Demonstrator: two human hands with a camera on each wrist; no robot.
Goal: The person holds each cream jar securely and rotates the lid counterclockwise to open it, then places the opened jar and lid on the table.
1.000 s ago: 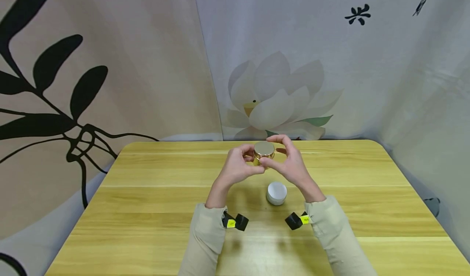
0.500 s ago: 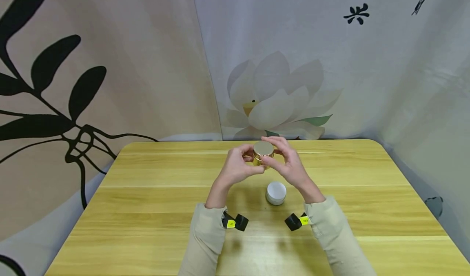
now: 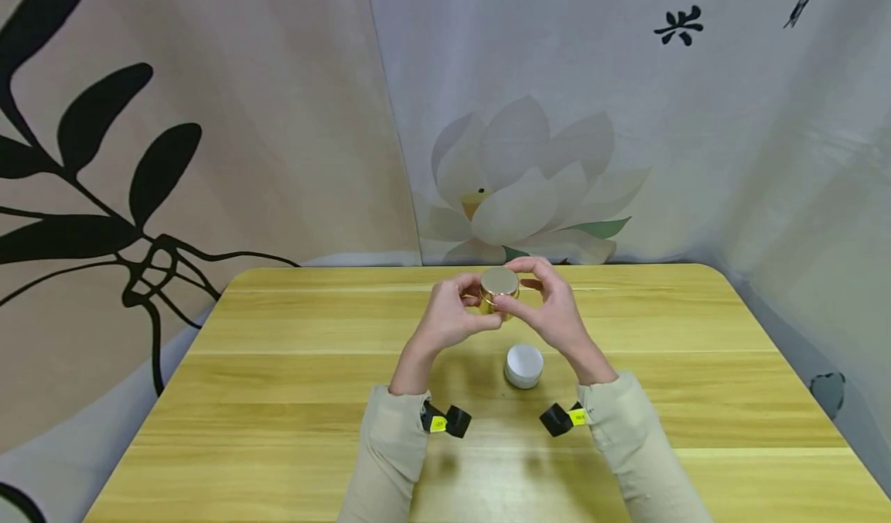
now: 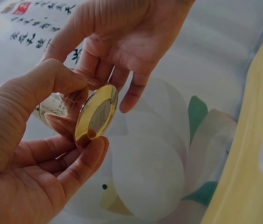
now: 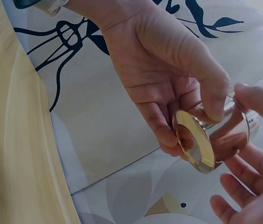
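Note:
A shiny gold jar (image 3: 500,282) is held above the far part of the table, its flat round top facing up in the head view. My left hand (image 3: 455,314) grips its lower body between thumb and fingers. At the lid, my right hand (image 3: 550,310) has its thumb on the near rim and its index finger at the far rim. The left wrist view shows the jar's gold base (image 4: 96,115) with a pale round label. My right hand's remaining fingers (image 5: 236,186) spread away from the jar in the right wrist view. A white round jar (image 3: 524,366) stands nearer on the table.
The light wooden table (image 3: 278,399) ends just behind my hands. Behind it hangs a printed cloth (image 3: 292,121) with leaves and a lotus. A small black wrist camera (image 3: 458,422) sits at each sleeve.
My right hand's fingers drew in towards the lid half a second ago and have since spread a little again. The left hand and both jars stay practically in place.

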